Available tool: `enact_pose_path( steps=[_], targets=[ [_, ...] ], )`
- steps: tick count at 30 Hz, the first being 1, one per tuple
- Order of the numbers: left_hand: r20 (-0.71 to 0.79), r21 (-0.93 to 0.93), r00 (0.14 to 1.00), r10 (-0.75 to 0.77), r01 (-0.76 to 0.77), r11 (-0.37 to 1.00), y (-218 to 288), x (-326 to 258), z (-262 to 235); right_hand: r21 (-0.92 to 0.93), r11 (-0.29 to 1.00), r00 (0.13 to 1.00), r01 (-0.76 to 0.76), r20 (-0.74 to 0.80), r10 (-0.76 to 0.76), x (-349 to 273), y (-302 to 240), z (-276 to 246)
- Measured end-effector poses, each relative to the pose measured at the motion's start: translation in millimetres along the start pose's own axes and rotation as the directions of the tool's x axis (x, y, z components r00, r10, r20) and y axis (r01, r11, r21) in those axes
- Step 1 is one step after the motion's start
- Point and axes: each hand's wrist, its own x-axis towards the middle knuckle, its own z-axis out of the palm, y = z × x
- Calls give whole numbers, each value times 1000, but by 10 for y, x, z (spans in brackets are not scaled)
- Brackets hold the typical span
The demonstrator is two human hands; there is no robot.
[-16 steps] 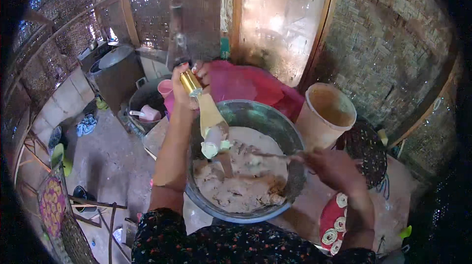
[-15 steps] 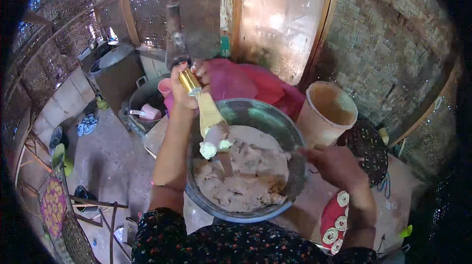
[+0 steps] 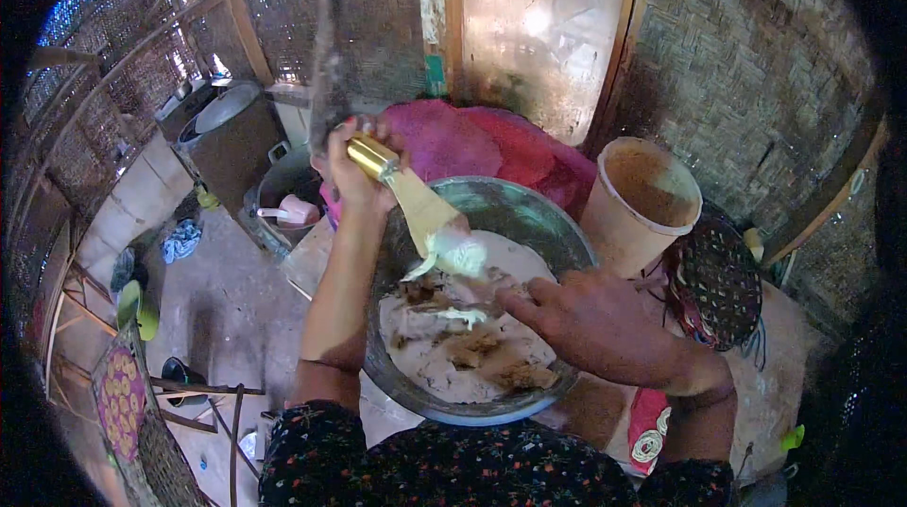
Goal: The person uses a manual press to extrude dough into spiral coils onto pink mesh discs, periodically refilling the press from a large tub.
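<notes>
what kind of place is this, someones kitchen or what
Probably a rustic home cooking area: woven bamboo walls, a bare earthen floor, and a metal mixing bowl of pale food being worked by hand.

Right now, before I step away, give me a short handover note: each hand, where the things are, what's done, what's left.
Left hand: raised over the bowl's far rim, gripping a tilted gold-capped sachet; pale paste hangs at its lower end over the mix.
Right hand: down at the bowl's near right side, fingers reaching into the mix; whether it holds a utensil is unclear.
Metal bowl: in front of the person, holding pale batter with brown lumps.
Tan bucket: beside the bowl, on its right.
Done: some paste already lies on the batter.
Left: brown lumps look unmixed; paste is not fully out.
</notes>
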Motion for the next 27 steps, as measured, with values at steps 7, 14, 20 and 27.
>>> enact_pose_path(
  steps=[7,14,20,27],
  targets=[
    [-337,244,760,556,-499,831,48,-134,57,33,970,969,-241,-39,242,-157,54,-75],
    [-187,587,820,542,-349,731,-164,-409,285,-33,960,944,-280,-194,268,91,38,239],
    [-146,656,747,649,-418,629,-105,-359,225,-78,967,962,-241,-149,228,111,21,203],
    [-202,535,789,579,-407,741,41,-478,260,32,980,977,-197,91,193,-9,131,692]
  ],
)
